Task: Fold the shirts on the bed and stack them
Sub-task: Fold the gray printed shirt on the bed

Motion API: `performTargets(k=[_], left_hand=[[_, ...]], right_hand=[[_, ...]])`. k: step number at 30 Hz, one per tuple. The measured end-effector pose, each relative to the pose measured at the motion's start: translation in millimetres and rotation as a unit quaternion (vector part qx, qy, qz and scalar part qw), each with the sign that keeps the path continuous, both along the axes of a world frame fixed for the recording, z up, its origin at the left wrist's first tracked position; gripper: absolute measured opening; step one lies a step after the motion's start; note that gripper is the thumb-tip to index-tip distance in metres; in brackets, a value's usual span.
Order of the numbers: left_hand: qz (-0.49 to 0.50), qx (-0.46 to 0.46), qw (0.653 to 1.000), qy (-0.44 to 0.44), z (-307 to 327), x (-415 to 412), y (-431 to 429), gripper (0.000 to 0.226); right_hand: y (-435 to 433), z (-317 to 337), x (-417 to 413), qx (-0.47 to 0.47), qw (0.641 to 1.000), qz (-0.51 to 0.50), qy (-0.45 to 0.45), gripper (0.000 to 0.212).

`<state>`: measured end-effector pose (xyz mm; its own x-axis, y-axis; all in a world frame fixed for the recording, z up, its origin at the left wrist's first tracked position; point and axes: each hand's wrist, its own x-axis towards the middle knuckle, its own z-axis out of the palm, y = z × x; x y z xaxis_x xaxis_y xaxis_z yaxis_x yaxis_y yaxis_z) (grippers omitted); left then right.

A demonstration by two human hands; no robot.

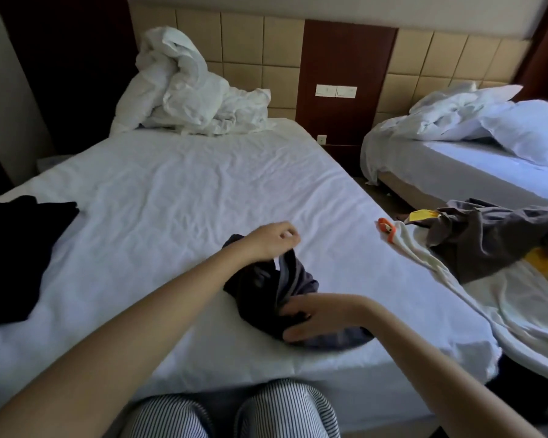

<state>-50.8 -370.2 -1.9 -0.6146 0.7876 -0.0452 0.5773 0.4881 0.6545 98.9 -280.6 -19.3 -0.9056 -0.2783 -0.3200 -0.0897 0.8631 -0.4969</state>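
Observation:
A crumpled dark grey shirt [260, 289] lies near the front edge of the white bed [171, 197]. My left hand [274, 237] is raised over its far end and pinches a fold of the fabric. My right hand [307, 317] grips the near end of the same shirt, fingers curled into the cloth. A black garment [16, 251] lies flat at the bed's left edge. A white shirt [456, 289] with orange and yellow print and a grey shirt [487, 238] lie in a heap at the right.
A bunched white duvet [184, 90] sits at the head of the bed against the padded headboard. A second bed [487, 159] with rumpled bedding stands to the right across a narrow gap. My knees in striped trousers [228, 409] touch the bed's front edge.

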Motion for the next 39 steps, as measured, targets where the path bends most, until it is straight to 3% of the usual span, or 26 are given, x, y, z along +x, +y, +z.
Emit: performTargets(k=[2,4,6,9,12,16,17,19,21,23,25,28,29,32,36,39], left_hand=[[-0.012,-0.165,0.986,0.035,-10,3,9,0.062],[-0.009,-0.242,0.962,0.125,-20,8,17,0.051],[-0.012,-0.169,0.976,0.133,-25,10,21,0.018],[-0.027,0.056,0.998,-0.013,-23,4,14,0.033],[-0.005,0.235,0.964,-0.121,1,5,-4,0.041],[-0.062,0.297,0.926,-0.224,41,14,-21,0.037],[-0.084,0.297,0.922,-0.232,50,17,-25,0.037],[-0.092,0.314,0.916,-0.232,64,20,-31,0.037],[-0.039,0.339,0.914,-0.218,69,22,-37,0.032],[0.068,0.34,0.924,-0.162,62,24,-40,0.034],[0.14,0.294,0.936,-0.13,47,32,-39,0.055],[0.111,0.149,0.974,-0.132,29,54,-32,0.072],[0.099,0.119,0.982,-0.111,25,59,-28,0.064],[0.133,0.143,0.98,0.038,21,58,-17,0.006],[0.15,0.216,0.964,0.027,39,42,-20,0.016],[0.122,0.247,0.959,0.061,65,29,-40,0.016]], right_hand=[[2,-3,9,-0.015,0.999,-0.025,-0.027,0.033],[14,-2,16,-0.074,0.994,-0.079,-0.029,0.035],[26,-2,21,-0.156,0.974,-0.16,-0.022,0.031],[36,-4,16,-0.239,0.929,-0.281,0.046,0.022],[42,5,1,-0.252,0.888,-0.347,0.165,0.016],[39,32,-30,-0.387,0.874,-0.251,0.153,0.067],[37,41,-38,-0.406,0.878,-0.213,0.138,0.071],[32,59,-49,-0.399,0.897,-0.147,0.116,0.056],[28,76,-55,-0.34,0.922,-0.154,0.102,0.027],[30,86,-62,-0.259,0.931,-0.211,0.15,0.018],[33,96,-67,-0.24,0.906,-0.271,0.221,0.017],[30,117,-71,-0.28,0.849,-0.32,0.313,0.02],[29,125,-71,-0.29,0.835,-0.323,0.337,0.017],[31,148,-65,-0.315,0.801,-0.323,0.392,0.009],[49,160,-56,-0.373,0.763,-0.339,0.404,0.012],[55,152,-49,-0.466,0.735,-0.344,0.352,0.011]])
